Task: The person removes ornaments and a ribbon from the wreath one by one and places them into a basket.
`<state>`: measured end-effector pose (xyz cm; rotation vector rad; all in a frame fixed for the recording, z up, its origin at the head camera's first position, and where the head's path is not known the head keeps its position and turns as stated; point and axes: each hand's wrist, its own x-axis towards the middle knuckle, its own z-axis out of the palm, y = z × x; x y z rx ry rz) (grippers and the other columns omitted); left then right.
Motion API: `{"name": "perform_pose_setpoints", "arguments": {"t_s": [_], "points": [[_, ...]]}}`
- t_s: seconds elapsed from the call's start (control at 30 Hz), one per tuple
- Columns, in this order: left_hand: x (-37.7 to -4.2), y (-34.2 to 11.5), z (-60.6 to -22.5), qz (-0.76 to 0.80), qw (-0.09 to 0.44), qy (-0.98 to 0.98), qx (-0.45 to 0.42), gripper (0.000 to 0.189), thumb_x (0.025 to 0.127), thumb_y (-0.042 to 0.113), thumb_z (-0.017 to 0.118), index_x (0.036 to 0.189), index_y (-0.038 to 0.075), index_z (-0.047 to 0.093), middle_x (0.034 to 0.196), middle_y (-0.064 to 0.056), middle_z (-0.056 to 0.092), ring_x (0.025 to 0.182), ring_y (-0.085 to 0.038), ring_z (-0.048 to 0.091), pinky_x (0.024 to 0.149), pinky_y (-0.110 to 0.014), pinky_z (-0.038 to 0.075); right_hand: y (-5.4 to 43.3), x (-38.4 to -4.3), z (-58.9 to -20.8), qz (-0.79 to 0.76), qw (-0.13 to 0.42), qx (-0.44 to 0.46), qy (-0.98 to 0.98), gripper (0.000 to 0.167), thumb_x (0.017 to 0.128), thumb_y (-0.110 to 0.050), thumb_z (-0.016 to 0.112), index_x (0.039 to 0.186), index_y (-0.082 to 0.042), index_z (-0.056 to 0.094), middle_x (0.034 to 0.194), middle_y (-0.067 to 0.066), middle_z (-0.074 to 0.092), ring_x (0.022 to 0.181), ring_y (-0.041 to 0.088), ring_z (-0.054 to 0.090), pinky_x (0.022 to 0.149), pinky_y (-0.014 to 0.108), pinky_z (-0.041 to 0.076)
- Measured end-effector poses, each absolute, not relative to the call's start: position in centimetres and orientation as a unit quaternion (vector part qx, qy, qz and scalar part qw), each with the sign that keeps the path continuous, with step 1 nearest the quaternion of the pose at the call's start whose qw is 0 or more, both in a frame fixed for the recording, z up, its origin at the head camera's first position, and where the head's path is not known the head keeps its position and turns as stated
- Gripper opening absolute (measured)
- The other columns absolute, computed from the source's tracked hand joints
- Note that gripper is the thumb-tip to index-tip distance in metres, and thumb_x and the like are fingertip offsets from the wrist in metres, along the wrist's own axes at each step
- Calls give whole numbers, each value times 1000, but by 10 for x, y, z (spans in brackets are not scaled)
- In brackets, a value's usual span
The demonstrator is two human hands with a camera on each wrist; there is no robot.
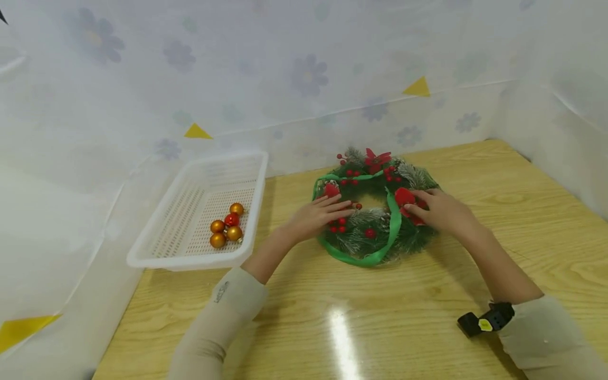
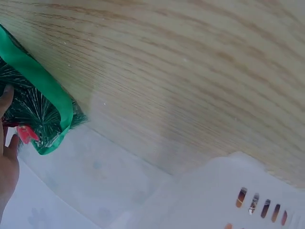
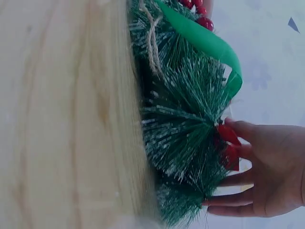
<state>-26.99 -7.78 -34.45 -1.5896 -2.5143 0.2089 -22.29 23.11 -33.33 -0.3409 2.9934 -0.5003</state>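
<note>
A green Christmas wreath (image 1: 353, 240) with frosted tips, red berries and red flowers lies on the wooden table. Loops of green ribbon (image 1: 395, 221) run across it. My left hand (image 1: 311, 217) rests on the wreath's left side, fingers stretched out over the berries and a red flower (image 1: 331, 190). On the right side, my right hand (image 1: 444, 211) pinches a red artificial flower (image 1: 404, 197) between thumb and fingers. The right wrist view shows that flower (image 3: 229, 155) at the thumb and index finger, the other fingers along the needles. In the left wrist view, the left hand (image 2: 9, 167) is mostly cut off.
Left of the wreath stands a white plastic basket (image 1: 185, 262) with slotted sides. Several gold balls (image 1: 217, 240) and a red ball (image 1: 231, 219) lie inside it. A white flower-patterned sheet (image 1: 294, 105) hangs behind the table. A black band with a small device (image 1: 485, 320) is on the right wrist.
</note>
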Motion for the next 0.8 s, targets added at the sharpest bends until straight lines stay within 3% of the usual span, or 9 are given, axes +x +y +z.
{"name": "perform_pose_setpoints", "arguments": {"t_s": [0.1,0.23,0.37,0.53,0.63,0.8], "points": [[-271,-84,-344,-6,67,-855,-514,70,84,-2,64,144,9,30,146,-7,29,134,-23,23,106,-34,23,236,-223,-333,-178,16,-102,979,73,91,-58,40,144,-9,31,138,33,24,115,59,28,68,63,41],[-272,-94,-344,-154,30,-879,-449,79,80,0,70,145,10,27,146,-9,29,132,-24,28,100,-37,34,244,-227,-341,-204,-25,-118,972,72,89,-55,48,145,-13,29,144,28,14,122,58,16,82,72,27],[-272,-100,-346,-268,-13,-899,-346,74,84,6,67,146,15,27,145,-8,31,129,-26,32,99,-41,35,249,-232,-350,-205,-53,-145,967,75,88,-52,53,145,-11,28,146,27,11,126,57,6,93,71,11],[-272,-103,-350,-379,-20,-894,-238,55,90,14,62,139,9,39,139,-10,39,125,-29,39,98,-40,37,252,-234,-352,-196,-109,-155,962,80,83,-53,59,145,-14,28,147,27,11,130,52,2,99,66,5],[-272,-102,-352,-393,-14,-899,-192,47,92,13,58,135,3,42,136,-12,43,121,-29,43,96,-39,39,253,-235,-352,-216,-89,-160,959,85,83,-52,61,148,-14,21,148,25,6,129,53,5,95,70,11],[-274,-99,-352,-330,-36,-931,-152,44,91,11,58,132,-2,45,131,-16,47,117,-31,46,92,-39,42,255,-238,-354,-266,1,-165,950,84,88,-46,57,149,-13,10,148,28,-1,124,59,12,87,73,20]]}}
